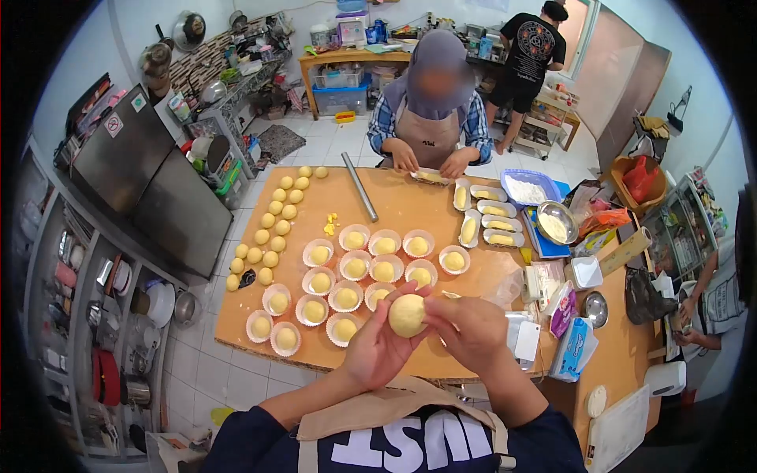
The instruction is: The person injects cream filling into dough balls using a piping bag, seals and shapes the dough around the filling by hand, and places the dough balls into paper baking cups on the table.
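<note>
Dough ball (407, 316) between both hands (369, 347)

On my feed, the left forearm (311, 400) rises from seven o'clock, pointing toward two, and the left hand (377, 348) is cupped, with its palm upward. From near five o'clock comes the right forearm (519, 396); the right hand (473, 327) has bent fingers, directed toward ten o'clock, near the left.

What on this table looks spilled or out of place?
Loose yellow bits lie scattered on the bare table, outside the paper cups. A small dark thing sits among the dough balls; it matches nothing around it, and I can't tell what it is.
</note>
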Available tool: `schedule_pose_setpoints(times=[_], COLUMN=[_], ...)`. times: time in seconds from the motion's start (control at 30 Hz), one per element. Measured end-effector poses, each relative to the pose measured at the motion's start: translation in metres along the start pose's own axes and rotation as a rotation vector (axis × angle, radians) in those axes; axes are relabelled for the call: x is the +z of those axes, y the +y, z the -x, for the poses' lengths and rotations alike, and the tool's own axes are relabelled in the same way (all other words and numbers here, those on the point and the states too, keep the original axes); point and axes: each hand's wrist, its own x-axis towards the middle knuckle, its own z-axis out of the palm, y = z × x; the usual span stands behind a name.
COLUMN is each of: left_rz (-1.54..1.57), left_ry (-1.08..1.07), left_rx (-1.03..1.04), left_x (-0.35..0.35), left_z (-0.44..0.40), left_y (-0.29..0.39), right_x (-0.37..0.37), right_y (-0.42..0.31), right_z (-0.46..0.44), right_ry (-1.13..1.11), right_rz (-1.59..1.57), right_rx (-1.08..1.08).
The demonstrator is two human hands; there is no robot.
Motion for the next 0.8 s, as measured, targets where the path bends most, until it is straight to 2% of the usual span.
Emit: schedule_pose_setpoints(times=[0.07, 0.17, 0.23, 0.3, 0.37, 0.47, 0.57, 0.67, 0.77, 0.8], left_rz=[-0.108, -0.279, -0.034, 0.167, 0.315, 0.179, 0.197, 0.209, 0.074, 0.027], left_ry=[-0.037, -0.179, -0.099, -0.081, -0.143, 0.057, -0.097, -0.096, -0.099, -0.113], left_rx=[0.035, 0.082, 0.048, -0.133, -0.452, -0.397, -0.293, -0.27, -0.154, -0.123], left_x=[-0.003, 0.001, 0.005, -0.001, -0.02, 0.0, 0.005, 0.015, 0.014, 0.012], left_z=[-0.001, -0.006, -0.01, -0.016, -0.028, -0.023, -0.025, -0.023, -0.02, -0.018], left_y=[-0.001, -0.002, -0.009, -0.014, -0.015, -0.022, -0.027, -0.035, -0.04, -0.038], right_x=[-0.01, -0.023, -0.03, -0.031, -0.028, -0.028, -0.029, -0.035, -0.034, -0.036], right_y=[-0.019, -0.009, -0.001, 0.004, 0.014, 0.014, 0.02, 0.027, 0.021, 0.015], right_z=[-0.015, -0.002, 0.003, 0.008, 0.004, 0.011, 0.022, 0.031, 0.032, 0.025], right_ry=[0.102, -0.148, -0.204, -0.29, -0.397, -0.328, -0.221, -0.124, 0.043, 0.031], right_rz=[-0.06, -0.079, 0.015, 0.091, 0.155, 0.145, 0.19, 0.204, 0.1, 0.046], right_rx=[0.12, 0.042, -0.014, -0.063, -0.12, 0.019, -0.062, -0.19, -0.038, 0.02])
